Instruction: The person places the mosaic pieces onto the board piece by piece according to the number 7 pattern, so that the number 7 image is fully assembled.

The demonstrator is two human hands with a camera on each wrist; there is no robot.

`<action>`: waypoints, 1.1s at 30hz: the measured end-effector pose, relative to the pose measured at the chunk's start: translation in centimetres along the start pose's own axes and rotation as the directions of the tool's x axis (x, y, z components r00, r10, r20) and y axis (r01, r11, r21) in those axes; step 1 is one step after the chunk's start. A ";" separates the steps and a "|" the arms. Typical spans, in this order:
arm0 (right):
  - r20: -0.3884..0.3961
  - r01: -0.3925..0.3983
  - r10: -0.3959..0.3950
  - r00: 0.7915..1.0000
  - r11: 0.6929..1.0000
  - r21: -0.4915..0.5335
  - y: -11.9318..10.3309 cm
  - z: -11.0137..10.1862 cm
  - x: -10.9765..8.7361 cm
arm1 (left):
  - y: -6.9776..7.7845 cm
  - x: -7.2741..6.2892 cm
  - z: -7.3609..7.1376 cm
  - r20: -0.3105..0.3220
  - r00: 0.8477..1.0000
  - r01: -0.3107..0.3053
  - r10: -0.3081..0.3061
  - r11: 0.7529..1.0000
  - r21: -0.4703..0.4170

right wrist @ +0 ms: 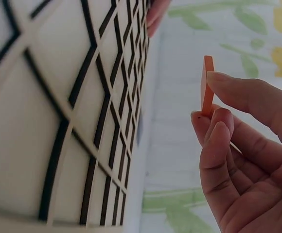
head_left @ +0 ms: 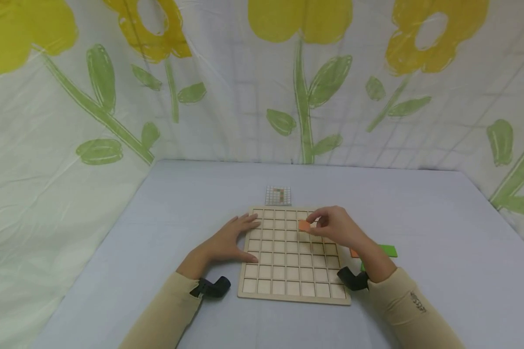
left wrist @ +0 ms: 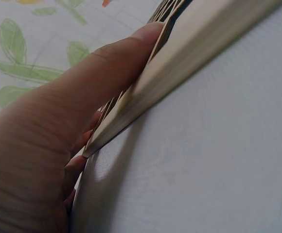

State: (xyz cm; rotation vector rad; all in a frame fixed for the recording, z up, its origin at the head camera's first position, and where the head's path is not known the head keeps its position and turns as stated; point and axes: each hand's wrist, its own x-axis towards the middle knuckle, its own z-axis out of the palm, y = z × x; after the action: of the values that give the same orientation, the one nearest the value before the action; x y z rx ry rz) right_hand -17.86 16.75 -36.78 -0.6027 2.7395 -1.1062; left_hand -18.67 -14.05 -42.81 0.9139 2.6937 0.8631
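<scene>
A light wooden grid board [head_left: 279,260] with rows of square recesses lies on the table. My right hand [head_left: 338,227] pinches a thin orange square tile [head_left: 304,226] between thumb and fingers over the upper right part of the board. In the right wrist view the tile [right wrist: 207,86] is held by its edges, off the grid's surface. On the board's left side rests my left hand [head_left: 229,240], fingers spread, with thumb and fingertips over the frame. The left wrist view shows its thumb [left wrist: 126,53] lying on the board's edge.
Behind the board lies a small card [head_left: 271,196] printed with a grid and a coloured pattern. Green tiles [head_left: 388,250] and an orange tile [head_left: 354,253] lie right of the board, partly hidden by the right forearm. A flower-patterned curtain [head_left: 227,97] hangs behind the table.
</scene>
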 end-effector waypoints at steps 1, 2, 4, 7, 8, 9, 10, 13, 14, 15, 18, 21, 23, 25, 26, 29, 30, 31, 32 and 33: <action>0.003 -0.001 0.001 1.000 1.000 0.004 -0.1 0.1 0.3 | 0.0 0.0 0.0 0.001 1.000 0.003 -0.003 1.000 0.002; 0.007 -0.002 0.002 1.000 1.000 0.011 -0.2 0.3 0.7 | 0.0 0.0 0.0 0.001 1.000 0.005 -0.005 1.000 0.003; 0.018 0.008 -0.008 1.000 1.000 0.017 -0.3 0.6 1.3 | 0.0 0.0 0.1 -0.001 1.000 0.001 -0.001 1.000 0.008; 0.034 0.019 -0.020 0.999 0.999 0.026 -0.4 1.0 2.3 | 0.0 0.1 0.1 0.002 1.000 0.001 -0.001 1.000 0.011; 0.043 0.020 -0.021 0.999 0.999 0.030 -0.5 1.2 2.7 | -0.1 0.1 0.1 0.002 1.000 -0.002 0.002 1.000 0.013; 0.049 0.020 -0.022 0.999 0.999 0.027 -0.5 1.3 3.0 | -0.1 0.1 0.1 0.004 1.000 -0.003 0.003 1.000 0.016; 0.053 0.013 -0.014 0.999 0.999 0.030 -0.6 1.4 3.3 | -0.1 0.2 0.1 0.005 1.000 -0.003 0.003 1.000 0.016; 0.068 0.010 -0.013 0.998 0.999 0.042 -0.8 1.7 4.2 | 0.0 0.1 0.0 0.007 1.000 0.001 -0.001 1.000 0.015; 0.069 0.016 -0.019 0.997 0.999 0.042 -0.8 1.9 4.5 | 0.1 0.1 0.0 0.007 1.000 0.002 -0.002 1.000 0.012; 0.070 0.026 -0.028 0.997 0.999 0.040 -0.8 2.0 4.7 | 0.1 0.1 0.0 0.007 1.000 0.003 -0.004 1.000 0.010; 0.074 0.057 -0.061 0.995 0.997 0.047 -0.7 2.4 5.4 | 0.2 0.1 -0.1 0.008 1.000 0.009 -0.009 1.000 0.009; 0.081 0.065 -0.069 0.994 0.996 0.053 -0.2 3.0 5.9 | 0.2 0.1 -0.1 0.015 1.000 0.022 -0.022 1.000 0.014; 0.088 0.053 -0.058 0.994 0.997 0.059 0.0 3.4 6.2 | 0.2 0.1 -0.1 0.020 0.999 0.027 -0.027 0.999 0.018; 0.098 0.043 -0.049 0.994 0.997 0.066 0.3 3.7 6.3 | 0.2 0.1 -0.1 0.018 1.000 0.024 -0.024 1.000 0.016; 0.101 0.041 -0.048 0.994 0.997 0.069 0.4 3.9 6.4 | 0.2 0.0 -0.1 0.018 1.000 0.025 -0.025 1.000 0.012; 0.107 0.034 -0.042 0.993 0.996 0.078 0.6 4.3 6.5 | 0.3 -0.1 -0.1 0.013 1.000 0.021 -0.021 1.000 0.004; 0.108 0.035 -0.044 0.993 0.996 0.080 0.7 4.3 6.5 | 0.3 -0.1 -0.1 0.011 1.000 0.019 -0.019 1.000 0.003; 0.106 0.035 -0.044 0.993 0.996 0.082 0.8 4.4 6.5 | 0.3 -0.1 -0.1 0.011 1.000 0.019 -0.019 1.000 0.002; 0.103 0.036 -0.044 0.994 0.996 0.079 0.8 4.5 6.4 | 0.3 -0.1 -0.1 0.011 1.000 0.019 -0.019 1.000 0.003; 0.101 0.034 -0.042 0.994 0.996 0.079 0.8 4.5 6.4 | 0.3 -0.1 -0.1 0.012 1.000 0.020 -0.020 1.000 0.005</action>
State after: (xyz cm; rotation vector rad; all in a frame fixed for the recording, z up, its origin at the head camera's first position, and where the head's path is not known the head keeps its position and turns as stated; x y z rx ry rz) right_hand -22.83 11.79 -40.39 -0.6835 2.5961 -1.1496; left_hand -18.45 -14.00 -42.52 0.8884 2.6913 0.8454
